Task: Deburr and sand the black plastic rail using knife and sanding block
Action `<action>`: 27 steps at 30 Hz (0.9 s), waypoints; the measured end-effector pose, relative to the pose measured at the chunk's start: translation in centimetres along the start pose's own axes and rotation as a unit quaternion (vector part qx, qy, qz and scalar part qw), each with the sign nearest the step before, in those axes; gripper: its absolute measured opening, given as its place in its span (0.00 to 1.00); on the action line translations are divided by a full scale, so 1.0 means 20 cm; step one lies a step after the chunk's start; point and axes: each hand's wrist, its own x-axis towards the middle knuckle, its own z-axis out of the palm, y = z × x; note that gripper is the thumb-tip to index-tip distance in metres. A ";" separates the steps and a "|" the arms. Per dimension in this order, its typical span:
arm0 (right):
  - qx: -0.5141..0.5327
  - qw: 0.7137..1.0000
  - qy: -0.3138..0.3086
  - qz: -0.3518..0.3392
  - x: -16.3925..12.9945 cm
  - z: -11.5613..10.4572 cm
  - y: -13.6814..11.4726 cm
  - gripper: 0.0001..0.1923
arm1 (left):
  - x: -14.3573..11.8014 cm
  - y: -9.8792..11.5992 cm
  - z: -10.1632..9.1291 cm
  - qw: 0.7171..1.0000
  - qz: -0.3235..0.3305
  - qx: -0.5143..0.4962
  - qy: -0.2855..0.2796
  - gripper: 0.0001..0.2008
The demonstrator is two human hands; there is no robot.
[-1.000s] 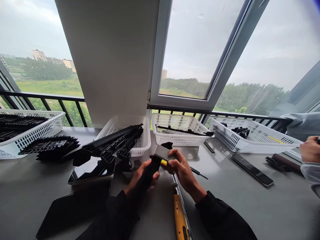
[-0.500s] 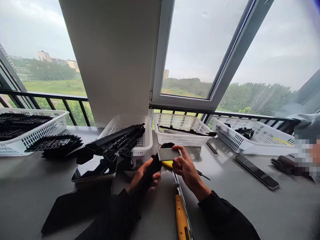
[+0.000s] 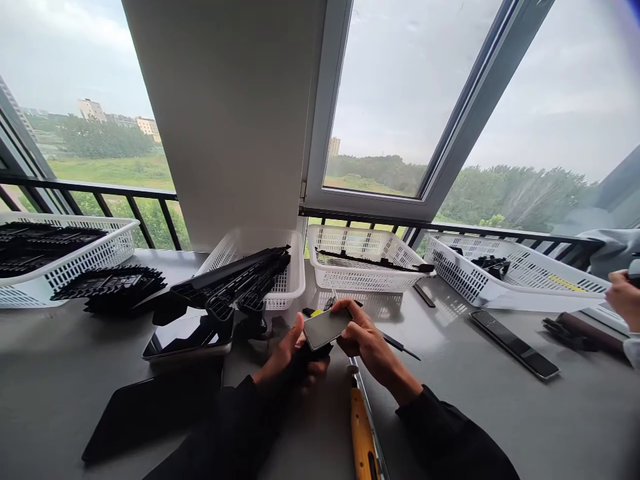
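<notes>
My right hand (image 3: 367,341) pinches the right end of a small flat rectangular grey panel (image 3: 326,328) with a pale rim. Closed around a dark black part (image 3: 320,353) is my left hand (image 3: 284,357); most of that part lies under the panel or merges with the dark sleeve, so its kind is unclear. The left thumb rises at the panel's left edge. Below the right wrist, a yellow-orange-handled tool (image 3: 361,423) with a metal shaft lies on the grey table (image 3: 430,427). A thin black screwdriver-like tool (image 3: 400,345) lies beyond the right hand.
White baskets with black parts line the back: far left (image 3: 95,267), centre-left (image 3: 295,293), centre (image 3: 360,281) and right (image 3: 510,293). Black strips (image 3: 235,280) overhang one. A dark slab (image 3: 150,413), a tray (image 3: 190,347) and a phone-like bar (image 3: 515,343) lie around. Another person's hand (image 3: 625,300) is at right.
The grey panel has come down and left, tilted, over the black part in my left hand. That part has swung lower. The other person's hand at right has moved up a little.
</notes>
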 end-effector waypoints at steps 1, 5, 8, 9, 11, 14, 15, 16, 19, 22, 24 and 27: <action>-0.005 1.000 -0.008 0.002 0.00 0.00 0.00 0.19 | 0.00 0.00 0.01 1.000 -0.001 0.006 0.008 0.42; -0.038 0.999 0.000 -0.009 0.00 0.00 0.01 0.30 | 0.00 0.00 0.02 0.997 0.019 0.049 0.058 0.37; -0.089 0.992 0.079 -0.042 0.01 0.01 0.00 0.46 | 0.00 0.00 0.03 0.987 0.075 0.094 0.102 0.32; -0.097 0.989 0.100 -0.048 0.01 0.01 0.00 0.50 | 0.00 0.00 0.04 0.984 0.090 0.109 0.111 0.31; -0.093 0.985 0.131 -0.055 0.01 0.02 0.00 0.54 | -0.01 0.01 0.05 0.978 0.107 0.135 0.116 0.30; -0.073 0.977 0.189 -0.069 0.02 0.01 0.01 0.52 | -0.02 0.01 0.08 0.975 0.112 0.155 0.109 0.29; -0.070 0.973 0.208 -0.078 0.03 0.00 0.01 0.48 | -0.02 0.01 0.08 0.976 0.108 0.157 0.106 0.29; -0.070 0.969 0.220 -0.085 0.03 -0.01 0.01 0.43 | -0.03 0.01 0.09 0.977 0.103 0.155 0.103 0.29; -0.074 0.965 0.229 -0.104 0.04 -0.04 0.02 0.26 | -0.03 0.01 0.09 0.982 0.083 0.139 0.096 0.28; -0.072 0.961 0.239 -0.115 0.05 -0.06 0.02 0.19 | -0.04 0.01 0.10 0.988 0.067 0.108 0.088 0.24; -0.069 0.958 0.248 -0.123 0.05 -0.06 0.01 0.18 | -0.03 0.01 0.10 0.991 0.060 0.089 0.084 0.22; -0.065 0.959 0.245 -0.123 0.04 -0.05 -0.01 0.17 | -0.02 -0.02 0.10 0.991 0.080 0.064 0.091 0.20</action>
